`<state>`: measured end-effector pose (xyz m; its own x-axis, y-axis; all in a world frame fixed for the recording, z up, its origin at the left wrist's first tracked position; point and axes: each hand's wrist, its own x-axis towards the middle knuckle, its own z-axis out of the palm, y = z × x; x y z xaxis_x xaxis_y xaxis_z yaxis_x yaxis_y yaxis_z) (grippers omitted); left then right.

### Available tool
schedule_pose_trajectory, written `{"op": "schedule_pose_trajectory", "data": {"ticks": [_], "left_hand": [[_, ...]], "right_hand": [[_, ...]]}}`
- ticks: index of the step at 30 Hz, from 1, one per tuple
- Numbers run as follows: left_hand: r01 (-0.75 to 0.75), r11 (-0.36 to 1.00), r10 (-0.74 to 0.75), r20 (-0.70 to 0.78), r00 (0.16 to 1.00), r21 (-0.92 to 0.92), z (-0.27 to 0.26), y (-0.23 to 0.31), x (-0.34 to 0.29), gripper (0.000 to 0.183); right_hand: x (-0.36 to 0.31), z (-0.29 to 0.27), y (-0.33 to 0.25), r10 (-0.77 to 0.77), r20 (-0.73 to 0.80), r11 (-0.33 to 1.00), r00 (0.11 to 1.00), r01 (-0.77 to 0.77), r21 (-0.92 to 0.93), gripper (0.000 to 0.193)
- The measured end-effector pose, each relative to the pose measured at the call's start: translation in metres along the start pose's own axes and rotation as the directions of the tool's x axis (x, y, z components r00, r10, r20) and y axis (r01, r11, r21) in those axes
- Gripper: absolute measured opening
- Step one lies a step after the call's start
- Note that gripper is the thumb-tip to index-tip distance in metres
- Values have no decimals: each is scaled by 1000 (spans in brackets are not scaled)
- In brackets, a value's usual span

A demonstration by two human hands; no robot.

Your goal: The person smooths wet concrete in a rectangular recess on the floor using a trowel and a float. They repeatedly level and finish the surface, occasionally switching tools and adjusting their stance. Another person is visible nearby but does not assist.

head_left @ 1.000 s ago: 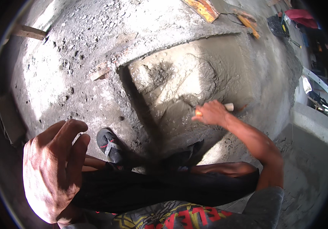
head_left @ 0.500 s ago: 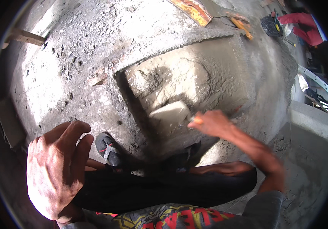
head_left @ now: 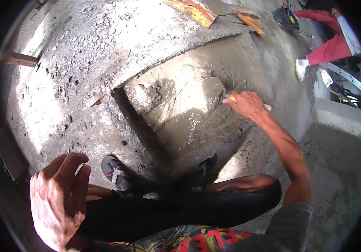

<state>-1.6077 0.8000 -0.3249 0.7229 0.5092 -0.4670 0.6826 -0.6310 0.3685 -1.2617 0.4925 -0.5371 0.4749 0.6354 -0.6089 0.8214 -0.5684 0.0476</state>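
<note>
My right hand is closed around the handle of a trowel, whose pale end sticks out behind the fist. The blade, smeared with mortar, lies against the wet grey mortar inside a shallow rectangular recess. Part of the blade blends into the mortar around it. Near my left knee, my left hand is raised with loosely bent fingers and a gap beside the thumb. Nothing shows in it.
Beyond the recess lie a patterned board and an orange-handled tool. A dark bucket stands near a person in red trousers. Gravel covers the upper left floor. My sandalled foot is beside the recess.
My right hand and the trowel have moved away from me across the mortar, leaving a smoother wet patch nearer me. More of the other person has come into view at upper right.
</note>
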Motion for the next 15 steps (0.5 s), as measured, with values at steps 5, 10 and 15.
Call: {"op": "schedule_pose_trajectory", "data": {"ticks": [5, 10, 15], "left_hand": [[77, 993, -71, 72, 995, -84, 0, -1, 10, 18], [-48, 996, 51, -33, 998, 69, 6, -4, 10, 15], [-198, 973, 211, -104, 972, 120, 15, -12, 7, 14]], "right_hand": [[-55, 4, 19, 19, 233, 1000, 972, -17, -14, 71], [-20, 41, 5, -194, 275, 976, 942, 214, -46, 71], [43, 33, 26, -230, 86, 968, 969, 237, -83, 67]]}}
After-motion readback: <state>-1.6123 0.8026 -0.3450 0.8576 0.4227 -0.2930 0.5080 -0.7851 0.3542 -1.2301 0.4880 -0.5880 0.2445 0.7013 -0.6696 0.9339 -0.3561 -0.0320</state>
